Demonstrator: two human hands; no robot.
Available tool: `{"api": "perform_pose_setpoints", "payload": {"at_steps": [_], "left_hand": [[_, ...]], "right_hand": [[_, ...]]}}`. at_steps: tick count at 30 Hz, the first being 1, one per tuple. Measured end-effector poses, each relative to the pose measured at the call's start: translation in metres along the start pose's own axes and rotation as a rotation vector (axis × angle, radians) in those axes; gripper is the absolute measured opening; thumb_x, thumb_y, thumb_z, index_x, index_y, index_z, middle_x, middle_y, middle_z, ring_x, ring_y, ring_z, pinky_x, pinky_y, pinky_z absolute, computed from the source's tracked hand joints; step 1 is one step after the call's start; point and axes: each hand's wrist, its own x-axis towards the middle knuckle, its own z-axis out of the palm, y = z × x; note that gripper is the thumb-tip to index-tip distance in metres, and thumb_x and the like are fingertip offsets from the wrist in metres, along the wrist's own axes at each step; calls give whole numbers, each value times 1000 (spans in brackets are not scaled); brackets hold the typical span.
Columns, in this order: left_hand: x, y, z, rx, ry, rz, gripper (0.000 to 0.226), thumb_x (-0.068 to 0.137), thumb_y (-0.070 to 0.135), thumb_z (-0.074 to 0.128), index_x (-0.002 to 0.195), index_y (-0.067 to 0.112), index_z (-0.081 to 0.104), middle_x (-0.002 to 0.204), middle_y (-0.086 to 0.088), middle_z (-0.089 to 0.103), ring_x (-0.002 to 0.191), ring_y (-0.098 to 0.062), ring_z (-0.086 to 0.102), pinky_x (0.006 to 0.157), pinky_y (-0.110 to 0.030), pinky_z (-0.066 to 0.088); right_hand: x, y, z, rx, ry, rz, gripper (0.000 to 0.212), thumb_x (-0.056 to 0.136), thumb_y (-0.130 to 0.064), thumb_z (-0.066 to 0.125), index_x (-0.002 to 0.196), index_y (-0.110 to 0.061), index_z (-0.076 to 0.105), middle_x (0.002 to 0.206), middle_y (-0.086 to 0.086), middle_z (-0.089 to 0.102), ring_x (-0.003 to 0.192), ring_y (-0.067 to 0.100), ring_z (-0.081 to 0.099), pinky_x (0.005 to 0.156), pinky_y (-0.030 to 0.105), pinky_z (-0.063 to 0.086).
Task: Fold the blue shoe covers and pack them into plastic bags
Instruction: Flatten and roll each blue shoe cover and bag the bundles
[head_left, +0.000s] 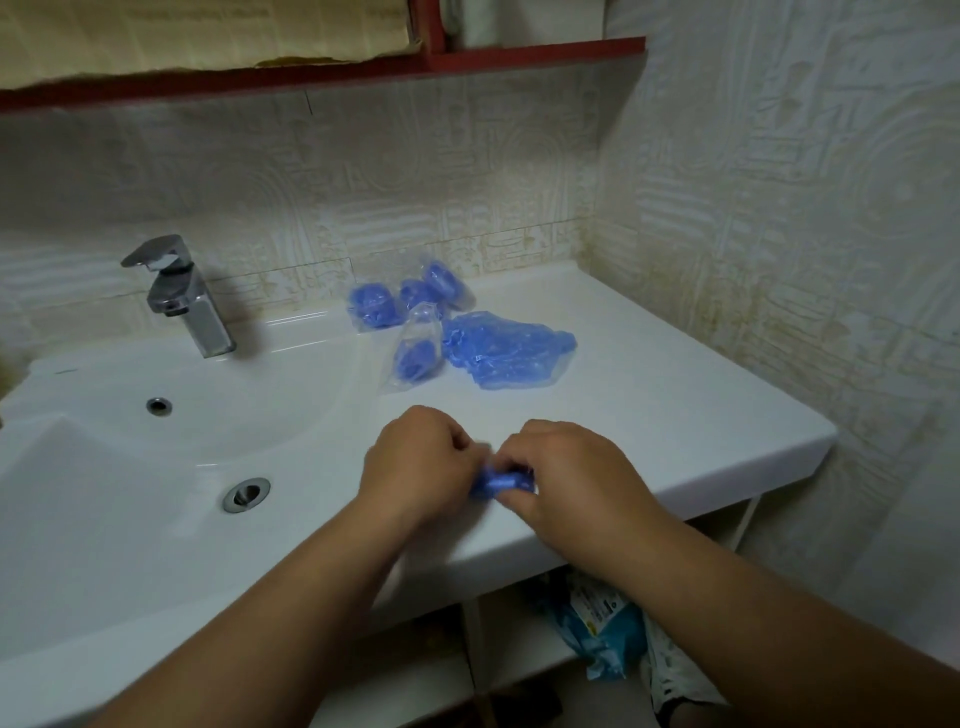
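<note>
My left hand and my right hand meet over the front of the white counter. Both pinch a small folded blue shoe cover between them; most of it is hidden by my fingers. Behind them lies a loose pile of blue shoe covers. Clear plastic bags holding folded blue covers lie near the wall: one at the left, two at the back, and one nearer, lying lengthwise.
A white basin with a chrome tap and drain takes up the left. Tiled walls close in behind and at the right. Under the counter's front edge sits a blue package.
</note>
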Motion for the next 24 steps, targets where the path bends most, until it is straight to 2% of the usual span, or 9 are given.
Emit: {"api": "perform_pose_setpoints", "payload": {"at_steps": [2,4,6,8,10,13,16,21,24], "left_hand": [[19,-6,-4,40,168,23,21,88,39,65,101,24,73,106,-4,67,103,-28,61,92,-41,51],[40,-13,-8,112,245,28,44,91,40,63,132,27,57,136,-11,48,127,-34,43,104,-42,39],[61,-21,-11,259,199,64,61,91,48,61,145,30,42,155,-13,29,140,-36,28,112,-43,31],[75,-28,-9,317,79,90,69,89,53,61,149,27,39,160,-9,26,142,-32,30,115,-41,29],[73,-33,-7,198,37,85,60,89,45,65,141,19,49,149,-7,45,130,-27,48,107,-33,39],[46,-39,-11,-54,287,136,28,84,31,74,110,19,70,115,0,67,103,-19,62,89,-24,43],[4,-40,-21,-375,408,111,17,74,20,85,80,24,70,92,12,70,87,-4,64,82,-19,45],[-42,-45,-28,-833,253,97,33,63,-4,86,72,17,62,80,3,72,81,-14,71,76,-29,55],[-48,-52,-31,-1098,100,165,39,47,10,92,66,23,59,76,5,65,72,-16,68,70,-28,56]], "right_hand": [[4,-2,5,-52,3,-59,23,97,-40,56,108,-26,69,98,-3,59,92,16,53,80,33,46],[7,-2,8,-88,-5,-94,27,101,-38,50,111,-22,70,99,0,59,95,19,54,79,32,43],[10,0,11,-113,4,-105,25,102,-32,50,111,-19,69,100,1,58,95,20,55,79,32,42],[10,2,13,-124,28,-91,17,100,-26,52,107,-19,67,100,-1,58,95,19,56,80,32,45],[9,5,14,-110,46,-55,13,98,-23,54,104,-20,65,98,-3,57,90,16,57,78,28,46],[8,12,7,-14,77,28,11,98,-23,56,100,-19,66,92,-10,54,80,7,51,67,18,39],[7,16,-7,91,180,128,11,97,-25,56,96,-22,67,94,-6,60,83,13,56,77,29,46],[2,16,-27,287,255,222,10,94,-21,60,88,-24,67,80,-9,62,72,8,57,66,24,44],[-3,15,-28,363,179,247,13,93,-18,61,84,-24,68,70,-10,61,65,7,57,66,28,49]]}}
